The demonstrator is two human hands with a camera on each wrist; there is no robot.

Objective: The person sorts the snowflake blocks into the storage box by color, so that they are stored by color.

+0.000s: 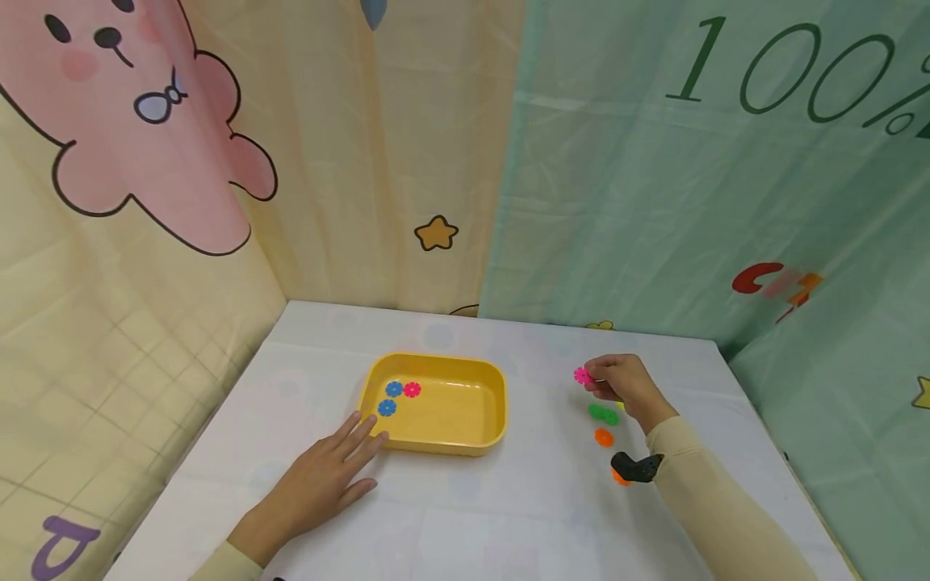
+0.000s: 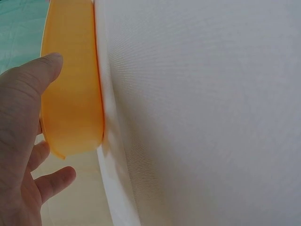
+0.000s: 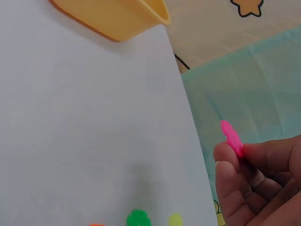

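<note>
My right hand (image 1: 626,382) pinches a pink flower-shaped disc (image 3: 231,138) between thumb and fingertips, raised over the right side of the table. My left hand (image 1: 327,476) rests at the near left corner of a yellow tray (image 1: 454,449), fingers spread and straight against its rim. Inside the tray, toward its left end, lie two blue flower discs (image 1: 387,407) and one pink disc (image 1: 412,390). In the left wrist view the thumb (image 2: 47,70) lies along the tray's outer wall.
Below my right hand, green discs (image 1: 603,415), an orange disc (image 1: 604,437) and a yellow disc (image 3: 175,220) lie on the white table (image 1: 508,516). Another orange disc (image 1: 621,478) is partly hidden by the black wrist camera (image 1: 636,467). Printed curtains (image 1: 617,202) hang behind the table.
</note>
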